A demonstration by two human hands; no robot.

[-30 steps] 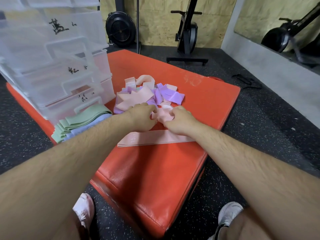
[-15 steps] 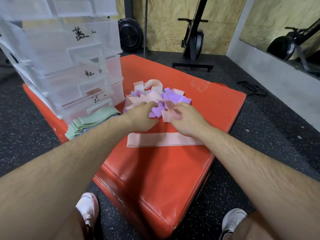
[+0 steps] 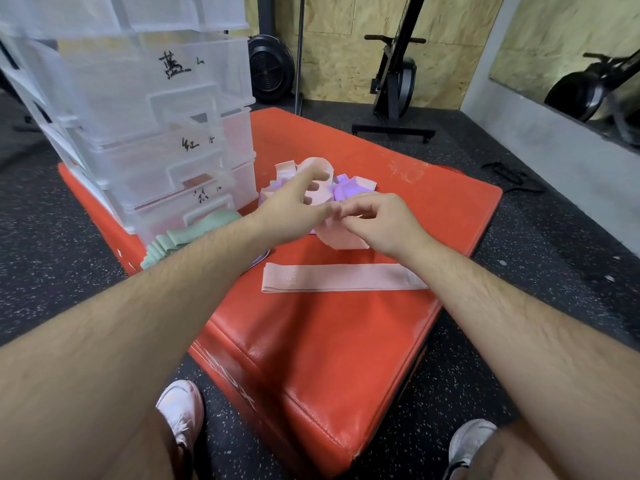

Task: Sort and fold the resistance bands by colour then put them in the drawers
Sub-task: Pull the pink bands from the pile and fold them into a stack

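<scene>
A tangled pile of pink and purple resistance bands (image 3: 349, 188) lies on the red mat (image 3: 346, 341). My left hand (image 3: 294, 206) and my right hand (image 3: 381, 223) meet just above its near side, both pinching one pink band (image 3: 341, 239) that hangs below them. A flat pink band (image 3: 343, 277) lies stretched out on the mat nearer to me. Folded green bands (image 3: 187, 239) are stacked by the base of the clear plastic drawers (image 3: 156, 126), with a purple band partly hidden under my left forearm.
The drawer unit stands at the mat's back left, its drawers labelled in black marker. Black rubber flooring surrounds the mat. Exercise machines (image 3: 394, 81) stand by the plywood wall behind. My two shoes (image 3: 180, 414) are at the mat's near edge.
Both hands have lifted off the pile, drawing a pink band up out of it. The view has tilted up and nearer to the drawers.
</scene>
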